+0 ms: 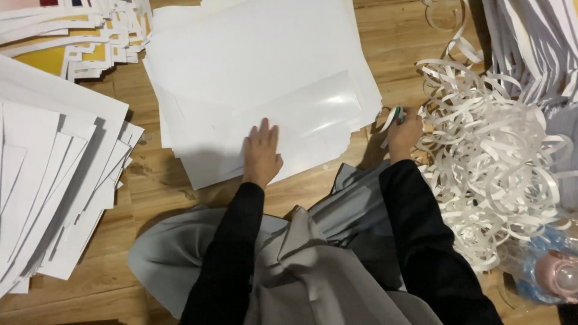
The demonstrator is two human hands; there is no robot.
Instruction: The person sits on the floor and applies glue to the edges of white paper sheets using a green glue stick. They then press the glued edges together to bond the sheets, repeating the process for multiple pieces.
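Note:
My left hand (261, 153) lies flat, fingers spread, on the near edge of a stack of glossy white sheets (259, 78) on the wooden floor. My right hand (402, 133) rests to the right of the stack, closed around a pair of scissors (390, 119) with a green and white handle, beside a big heap of curled white paper strips (494, 162). Both arms are in black sleeves, above grey trousers (289, 265).
A fanned pile of white sheets (48, 174) lies at the left. Cut cards with yellow print (72, 36) sit at the top left, more white sheets (536, 36) at the top right. A clear bottle with a pink cap (554, 274) lies at the lower right. Wooden floor (150, 186) shows between.

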